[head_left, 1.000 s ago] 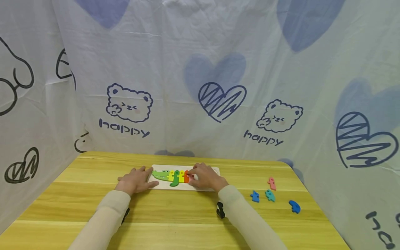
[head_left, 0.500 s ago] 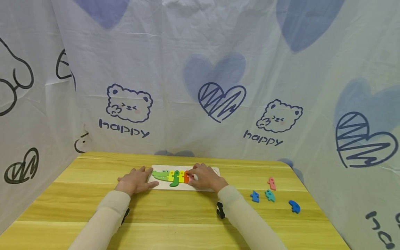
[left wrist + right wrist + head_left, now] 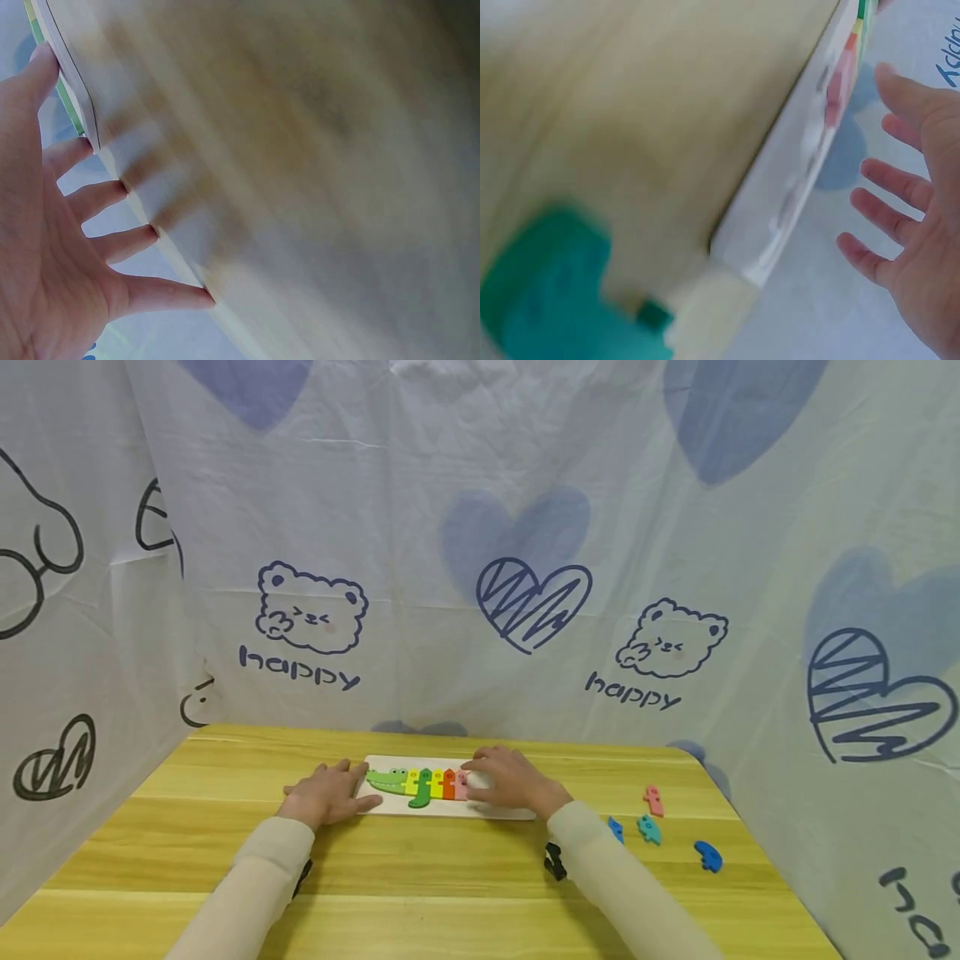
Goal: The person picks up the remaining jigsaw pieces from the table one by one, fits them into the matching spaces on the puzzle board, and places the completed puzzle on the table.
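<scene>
A white puzzle board (image 3: 442,810) lies at the table's far middle, holding a crocodile's green head (image 3: 386,782) and coloured body pieces in a row, ending in a pink piece (image 3: 461,786). At the board's left end rests my left hand (image 3: 324,795), fingers spread, its thumb and a finger against the edge. My right hand (image 3: 517,781) hovers over the board's right part, just right of the pink piece. In the right wrist view, its fingers (image 3: 889,180) are apart and hold nothing. Its palm and fingers hide much of the board's right end in the head view.
Loose pieces lie on the right of the wooden table (image 3: 420,893): pink (image 3: 654,800), teal (image 3: 649,829), dark blue (image 3: 708,857), and a blue one (image 3: 616,828) partly behind the right sleeve. A printed curtain (image 3: 420,527) stands behind the table.
My right hand has let go of the pink piece and moved right, uncovering it in the row. The right sleeve now covers part of the blue piece. My left hand has stayed in place.
</scene>
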A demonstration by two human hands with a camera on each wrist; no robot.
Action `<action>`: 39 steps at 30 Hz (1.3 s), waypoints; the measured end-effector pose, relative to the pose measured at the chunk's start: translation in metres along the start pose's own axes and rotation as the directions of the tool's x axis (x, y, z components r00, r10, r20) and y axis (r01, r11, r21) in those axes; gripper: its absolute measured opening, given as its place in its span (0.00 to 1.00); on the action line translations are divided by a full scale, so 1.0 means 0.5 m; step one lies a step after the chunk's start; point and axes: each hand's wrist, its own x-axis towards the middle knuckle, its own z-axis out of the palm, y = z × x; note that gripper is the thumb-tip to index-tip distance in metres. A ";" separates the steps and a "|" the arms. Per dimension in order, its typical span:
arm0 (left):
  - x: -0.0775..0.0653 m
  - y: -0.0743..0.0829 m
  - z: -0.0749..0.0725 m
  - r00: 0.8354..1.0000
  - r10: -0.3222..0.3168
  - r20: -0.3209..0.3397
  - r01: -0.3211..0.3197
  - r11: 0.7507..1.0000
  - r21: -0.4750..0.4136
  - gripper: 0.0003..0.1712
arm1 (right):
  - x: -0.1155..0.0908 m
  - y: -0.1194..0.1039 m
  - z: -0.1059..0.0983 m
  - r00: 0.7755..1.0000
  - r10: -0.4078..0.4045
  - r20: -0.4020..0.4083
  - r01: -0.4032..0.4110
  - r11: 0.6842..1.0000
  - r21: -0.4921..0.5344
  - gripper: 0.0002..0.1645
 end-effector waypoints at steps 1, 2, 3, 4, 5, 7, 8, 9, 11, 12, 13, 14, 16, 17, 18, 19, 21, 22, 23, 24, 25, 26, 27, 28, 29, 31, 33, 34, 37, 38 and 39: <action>0.000 0.000 0.000 1.000 0.000 0.000 0.000 1.000 -0.001 0.51 | -0.006 0.004 -0.006 1.000 -0.008 -0.004 0.008 1.000 -0.003 0.30; 0.000 0.000 0.000 1.000 -0.001 0.002 0.001 1.000 -0.002 0.51 | -0.013 0.010 -0.012 1.000 -0.014 -0.009 0.014 1.000 -0.010 0.30; 0.001 0.000 0.000 1.000 -0.001 0.003 0.001 1.000 -0.003 0.51 | -0.020 0.016 -0.017 1.000 -0.023 -0.014 0.023 1.000 -0.018 0.30; 0.001 0.000 0.000 1.000 -0.001 0.004 0.001 1.000 -0.004 0.51 | -0.028 0.022 -0.022 0.999 -0.028 -0.020 0.027 0.999 -0.022 0.30; 0.001 0.000 0.000 1.000 -0.001 0.004 0.001 1.000 -0.005 0.51 | -0.036 0.028 -0.028 0.999 -0.032 -0.024 0.031 0.999 -0.029 0.29; 0.001 0.000 -0.001 1.000 -0.001 0.003 0.002 1.000 -0.006 0.51 | -0.053 0.041 -0.037 0.999 -0.040 -0.028 0.038 0.998 -0.042 0.29; 0.001 0.000 0.000 1.000 -0.001 0.003 0.001 1.000 -0.006 0.51 | -0.062 0.047 -0.042 0.998 -0.045 -0.033 0.043 0.998 -0.051 0.28; 0.001 0.000 -0.001 1.000 -0.001 0.003 0.001 1.000 -0.005 0.51 | -0.072 0.053 -0.046 0.998 -0.050 -0.036 0.048 0.997 -0.056 0.28; 0.001 0.000 0.000 1.000 -0.001 0.003 0.001 1.000 -0.005 0.51 | -0.091 0.065 -0.054 0.997 -0.066 -0.047 0.063 0.995 -0.075 0.28; 0.002 0.000 0.000 1.000 -0.001 0.003 0.001 1.000 -0.006 0.51 | -0.101 0.071 -0.057 0.996 -0.072 -0.049 0.068 0.994 -0.083 0.28; 0.002 -0.001 0.000 1.000 -0.001 0.003 0.001 1.000 -0.007 0.51 | -0.110 0.077 -0.059 0.996 -0.077 -0.051 0.072 0.993 -0.094 0.27; 0.002 -0.001 0.001 1.000 -0.001 0.003 0.001 1.000 -0.008 0.51 | -0.119 0.083 -0.061 0.995 -0.080 -0.052 0.075 0.992 -0.103 0.27; 0.003 -0.002 0.001 1.000 -0.002 0.004 0.002 1.000 -0.010 0.51 | -0.137 0.093 -0.063 0.997 -0.069 -0.045 0.064 0.992 -0.108 0.27; 0.003 -0.002 0.000 1.000 -0.003 0.004 0.003 1.000 -0.011 0.52 | -0.146 0.098 -0.064 0.997 -0.062 -0.039 0.058 0.992 -0.108 0.27; 0.003 -0.002 0.000 1.000 -0.003 0.004 0.003 1.000 -0.012 0.52 | -0.154 0.102 -0.064 0.998 -0.047 -0.031 0.044 0.994 -0.102 0.27; 0.002 -0.002 0.000 1.000 -0.003 0.004 0.003 1.000 -0.012 0.52 | -0.162 0.106 -0.064 0.999 -0.035 -0.025 0.033 0.995 -0.097 0.27; 0.002 -0.002 0.001 1.000 -0.004 0.004 0.004 1.000 -0.012 0.52 | -0.178 0.114 -0.064 1.000 -0.011 -0.015 0.010 0.996 -0.084 0.27; 0.002 -0.002 0.002 1.000 -0.003 0.004 0.003 1.000 -0.011 0.52 | -0.186 0.118 -0.063 1.000 -0.006 -0.013 0.005 0.997 -0.079 0.27; 0.002 -0.001 0.002 1.000 -0.003 0.004 0.003 1.000 -0.009 0.52 | -0.194 0.123 -0.062 1.000 -0.006 -0.014 0.005 0.997 -0.079 0.27; 0.002 -0.001 0.003 1.000 -0.003 0.004 0.003 1.000 -0.008 0.52 | -0.203 0.127 -0.061 1.000 -0.003 -0.014 0.002 0.997 -0.078 0.27; 0.002 -0.001 0.004 1.000 -0.003 0.004 0.003 1.000 -0.007 0.52 | -0.210 0.131 -0.059 1.000 -0.007 -0.018 0.006 0.996 -0.084 0.27; 0.001 -0.001 0.005 1.000 -0.003 0.004 0.003 1.000 -0.006 0.52 | -0.219 0.136 -0.058 1.000 -0.012 -0.021 0.010 0.996 -0.091 0.27; 0.001 -0.001 0.006 1.000 -0.003 0.004 0.003 1.000 -0.005 0.52 | -0.226 0.140 -0.058 0.999 -0.022 -0.027 0.020 0.995 -0.102 0.27; 0.001 0.000 0.006 1.000 -0.002 0.004 0.002 1.000 -0.004 0.52 | -0.234 0.145 -0.056 0.999 -0.023 -0.027 0.020 0.994 -0.105 0.26; 0.001 0.000 0.006 1.000 -0.002 0.003 0.002 1.000 -0.003 0.52 | -0.241 0.150 -0.056 0.999 -0.026 -0.029 0.023 0.994 -0.110 0.26; 0.001 0.000 0.006 1.000 -0.002 0.001 0.002 1.000 -0.002 0.52 | -0.256 0.156 -0.057 0.999 -0.026 -0.032 0.022 0.993 -0.112 0.26; 0.001 0.001 0.004 1.000 -0.001 0.000 0.001 1.000 -0.002 0.51 | -0.270 0.161 -0.059 0.999 -0.026 -0.037 0.021 0.994 -0.107 0.26; 0.001 0.000 0.004 1.000 -0.001 -0.001 0.001 1.000 -0.002 0.51 | -0.276 0.163 -0.059 0.999 -0.025 -0.040 0.021 0.994 -0.105 0.26; 0.001 -0.001 0.003 1.000 -0.003 -0.003 0.003 1.000 -0.005 0.52 | -0.295 0.170 -0.061 0.998 -0.026 -0.051 0.020 0.994 -0.110 0.26; 0.001 -0.001 0.003 1.000 -0.004 -0.003 0.004 1.000 -0.006 0.52 | -0.301 0.173 -0.061 0.998 -0.022 -0.051 0.016 0.994 -0.111 0.26; 0.002 -0.001 0.003 1.000 -0.003 -0.004 0.003 1.000 -0.006 0.52 | -0.306 0.176 -0.061 0.999 -0.010 -0.050 0.005 0.994 -0.110 0.26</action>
